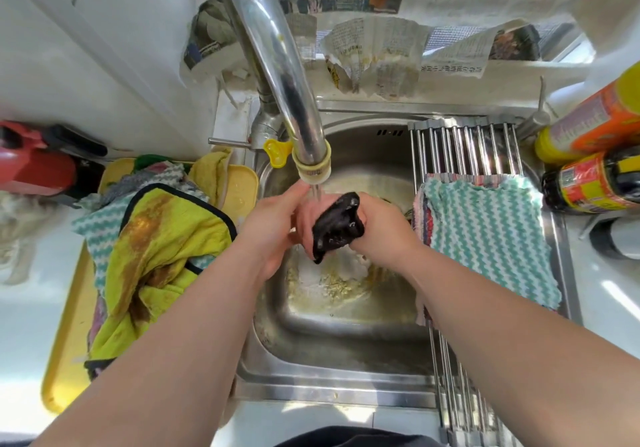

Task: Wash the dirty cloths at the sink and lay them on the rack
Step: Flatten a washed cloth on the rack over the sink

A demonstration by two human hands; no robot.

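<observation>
Over the steel sink (332, 374), my right hand (379, 226) grips a wet black cloth (337, 230) under water running from the tap spout (311, 164). My left hand (273, 225) lies against the cloth from the left, its fingers stretched up into the stream. A roll-up steel rack (464, 148) spans the sink's right side. A teal-and-white zigzag cloth (485, 238) lies spread on it over a striped one. At the left, a stained yellow cloth (166, 238) tops a pile of cloths on a yellow tray (65, 342).
The tall chrome tap (273, 58) rises between me and the back wall. Murky residue sits in the sink bottom (329, 284). Two bottles (595, 124) lie on the counter at the right, and a red appliance (34, 166) stands at the left.
</observation>
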